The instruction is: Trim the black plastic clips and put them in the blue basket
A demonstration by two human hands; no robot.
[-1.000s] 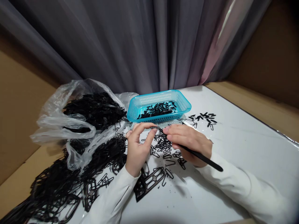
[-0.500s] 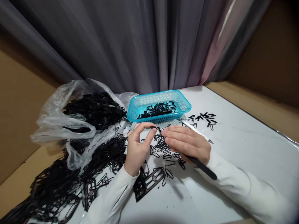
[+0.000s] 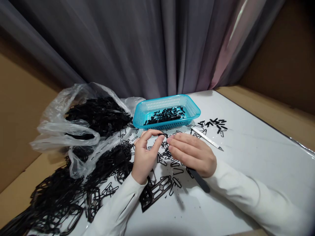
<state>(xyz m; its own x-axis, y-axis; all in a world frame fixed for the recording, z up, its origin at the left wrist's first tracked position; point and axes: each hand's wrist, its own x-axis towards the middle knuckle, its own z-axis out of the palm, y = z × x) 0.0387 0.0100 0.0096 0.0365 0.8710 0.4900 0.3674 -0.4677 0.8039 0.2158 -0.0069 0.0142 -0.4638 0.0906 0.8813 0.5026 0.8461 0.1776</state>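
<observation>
Black round-ended handle point(image 3: 200, 182) and small piece point(image 3: 161, 134) occupy the hands point(image 3: 193, 154).

1. Grey-purple curtain point(image 3: 118, 46) hangs in folds behind, pinkish toward its right.
2. Brown panels stand at left point(image 3: 17, 114) and right point(image 3: 283, 62), the right one darker.
3. White tabletop point(image 3: 256, 154) reflects soft light.

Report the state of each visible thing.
Blue plastic basket, upright, partly filled with short black pieces
Clear plastic bag, open, thin black pieces inside
Left hand, pinching a small black piece
Right hand, holding a slim black-handled tool
White pointed stick, lying flat
Grey fabric curtain, hanging in folds
</observation>
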